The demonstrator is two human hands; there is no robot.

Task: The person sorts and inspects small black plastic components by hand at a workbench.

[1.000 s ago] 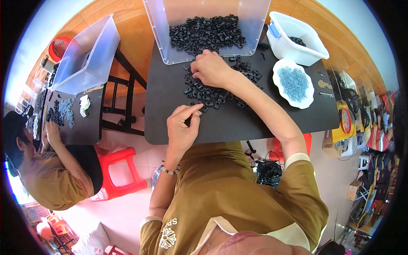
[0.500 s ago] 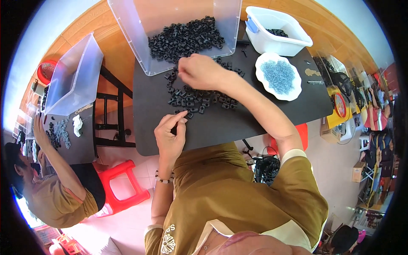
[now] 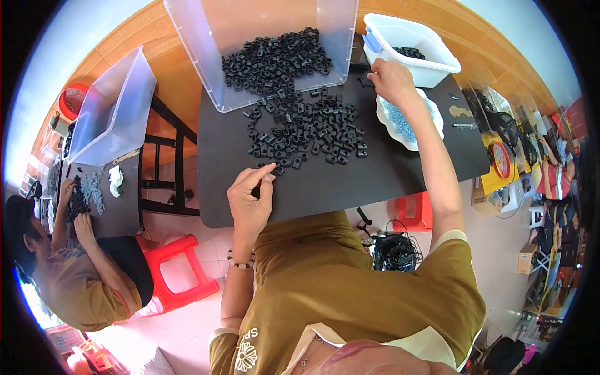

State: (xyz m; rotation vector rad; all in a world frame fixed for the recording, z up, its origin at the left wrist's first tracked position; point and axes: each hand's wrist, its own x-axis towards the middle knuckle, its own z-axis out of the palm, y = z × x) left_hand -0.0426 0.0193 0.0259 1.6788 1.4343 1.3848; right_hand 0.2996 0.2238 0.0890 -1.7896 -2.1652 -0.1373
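My left hand (image 3: 250,199) rests at the near edge of a spread of small black plastic clips (image 3: 312,128) on the dark table. Its thumb and index finger are bent together beside a black clip; whatever lies between them is hidden. My right hand (image 3: 395,82) is raised by the near left corner of a white plastic tub (image 3: 431,74), above the far rim of a scalloped white dish (image 3: 407,147). Its fingers are curled in, and I cannot make out what they hold. Small blue-grey pieces (image 3: 400,122) fill the dish, partly behind my right forearm.
A clear bin (image 3: 206,81) lies on its side, black clips spilling out. A small black screw-like piece (image 3: 364,82) lies by the tub. At left a co-worker (image 3: 87,275) handles black pieces at another table, near a red stool (image 3: 187,275). Cables (image 3: 397,251) lie beneath my table.
My right hand has moved from the clips at the bin's mouth rightward to the white tub. The left hand stays put. The co-worker's raised hand has come down to the black pieces.
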